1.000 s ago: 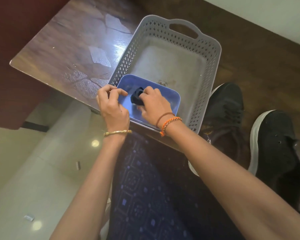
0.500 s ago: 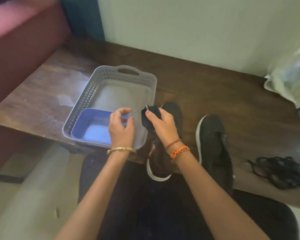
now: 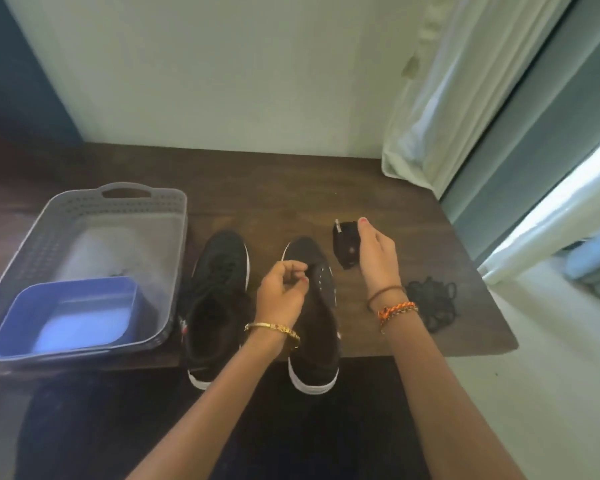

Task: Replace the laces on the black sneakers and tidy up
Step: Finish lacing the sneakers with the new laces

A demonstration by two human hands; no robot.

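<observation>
Right hand [image 3: 374, 252] grips a black lace bundle [image 3: 345, 245]; left hand [image 3: 283, 294] fingers curl, seemingly empty, over a sneaker [image 3: 314, 327].

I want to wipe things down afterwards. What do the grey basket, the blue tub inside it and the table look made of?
Grey basket: likely matte moulded plastic, given its perforated walls and cut-out handle.
Blue tub: smooth plastic, slightly glossy.
Table: dark wood or wood-look laminate with visible grain; I cannot tell which.

Left hand [image 3: 284, 292] hiding part of right sneaker [image 3: 312, 327], bundle [image 3: 345, 245] behind right fingers [image 3: 368, 237] blurred, basket [image 3: 32, 233] cut off at left edge
</observation>
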